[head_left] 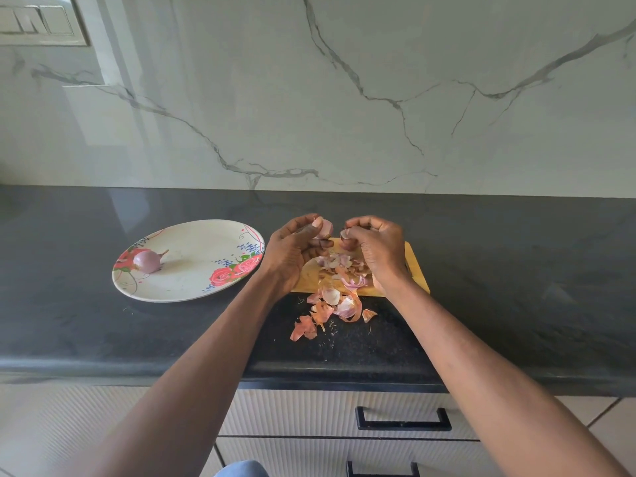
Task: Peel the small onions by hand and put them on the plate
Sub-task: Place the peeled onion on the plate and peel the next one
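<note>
My left hand (292, 251) grips a small pinkish onion (325, 228) above the wooden cutting board (414, 270). Just to its right, my right hand (375, 247) pinches a piece of onion skin (345, 234) between thumb and curled fingers. The two hands are close together, a small gap between them. One peeled purple onion (148, 261) lies on the left part of the white flowered plate (192, 235), which sits on the dark counter left of the board. A pile of loose onion skins (339, 290) covers the board's front and spills onto the counter.
The dark counter (516, 270) runs wall to wall, with a marble backsplash behind. Small skin scraps (303, 328) lie near the counter's front edge. Drawers with black handles (402, 420) are below. A switch panel (38, 22) is on the wall at top left.
</note>
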